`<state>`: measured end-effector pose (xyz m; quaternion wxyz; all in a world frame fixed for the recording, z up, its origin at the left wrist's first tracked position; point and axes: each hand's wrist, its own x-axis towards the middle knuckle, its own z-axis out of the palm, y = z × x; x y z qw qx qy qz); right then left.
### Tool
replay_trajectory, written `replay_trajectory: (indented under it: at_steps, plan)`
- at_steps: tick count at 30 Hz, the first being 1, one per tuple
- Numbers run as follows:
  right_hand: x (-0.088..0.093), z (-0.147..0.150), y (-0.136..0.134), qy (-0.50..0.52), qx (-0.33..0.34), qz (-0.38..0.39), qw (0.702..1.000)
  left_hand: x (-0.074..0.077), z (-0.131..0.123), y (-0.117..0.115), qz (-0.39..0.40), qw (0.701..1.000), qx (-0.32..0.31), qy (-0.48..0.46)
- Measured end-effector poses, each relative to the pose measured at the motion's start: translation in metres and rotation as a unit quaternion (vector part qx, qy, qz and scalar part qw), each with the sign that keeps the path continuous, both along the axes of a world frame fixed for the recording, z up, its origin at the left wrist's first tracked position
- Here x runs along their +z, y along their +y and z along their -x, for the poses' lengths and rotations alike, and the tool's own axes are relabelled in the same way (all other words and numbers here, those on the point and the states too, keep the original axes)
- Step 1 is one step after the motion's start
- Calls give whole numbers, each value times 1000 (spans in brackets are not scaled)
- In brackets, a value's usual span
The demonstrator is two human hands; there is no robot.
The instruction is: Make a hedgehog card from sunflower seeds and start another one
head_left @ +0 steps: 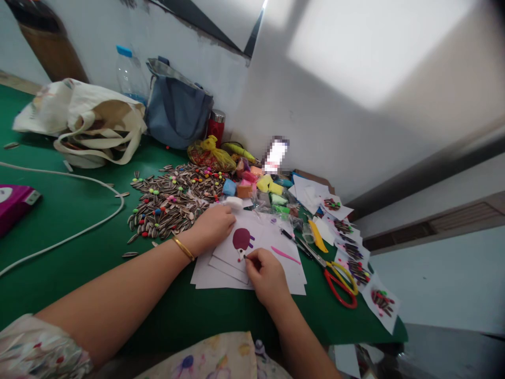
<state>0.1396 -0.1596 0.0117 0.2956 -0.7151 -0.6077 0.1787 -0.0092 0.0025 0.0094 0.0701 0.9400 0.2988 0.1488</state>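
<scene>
In the head view, a green table [87, 258] meets a white wall [276, 95], with seeds [169, 202] heaped left of the white paper [203, 276]. The left hand [219, 223] bends over the paper's far left part; I cannot tell whether it holds anything. The right hand [268, 276] pinches a small dark piece [245, 257] beside the near end of the purple figure [241, 238] on the paper.

A cream tote bag [84, 97] slumps on the green tabletop [165, 321] beside an upright blue bag [177, 110]; a clear bottle [130, 76] with a blue cap stands behind them, a red flask [215, 127] stands right of the blue bag, and a white cable [94, 180] curves past a magenta box [13, 206]
</scene>
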Motion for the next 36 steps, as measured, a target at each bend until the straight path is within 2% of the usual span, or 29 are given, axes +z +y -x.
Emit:
replay_trajectory:
  at_steps: [5, 7, 10, 11, 14, 18, 23, 27, 30, 33, 36]
  plan:
    - [-5, -10, 1, -24, -1, -14, 1000, -2, 0, 1, -1, 1000, 4, 1]
    - [-7, -26, 3, -55, -15, -43, 997, -3, 0, 1, -1, 1000, 4, 0]
    - [-7, -58, 10, -126, -71, -63, 988, -3, 0, 0, -1, 1000, 3, -2]
    - [-7, -68, 13, -144, -86, -52, 984, -3, 0, 1, -1, 1000, 2, -2]
    - [-4, -91, 16, -173, -74, -4, 982, -1, 1, 1, -2, 1000, -2, -4]
    - [-2, -106, 7, -208, -77, 23, 975, -1, 1, 1, -2, 1000, -4, -5]
    - [1, -115, -5, -230, -19, 76, 970, -2, 1, 1, 0, 1000, -1, -3]
    - [10, -111, -4, -261, -4, 95, 961, -2, 1, 2, -2, 1000, -2, -7]
    - [20, -93, -4, -250, 9, 104, 963, -2, 1, 2, -3, 1000, -5, -11]
    - [23, -64, -9, -145, 36, 67, 987, -2, 1, 2, -4, 1000, -4, -14]
    - [16, -32, -13, -60, 35, 40, 997, -3, 1, 2, -6, 1000, -2, -14]
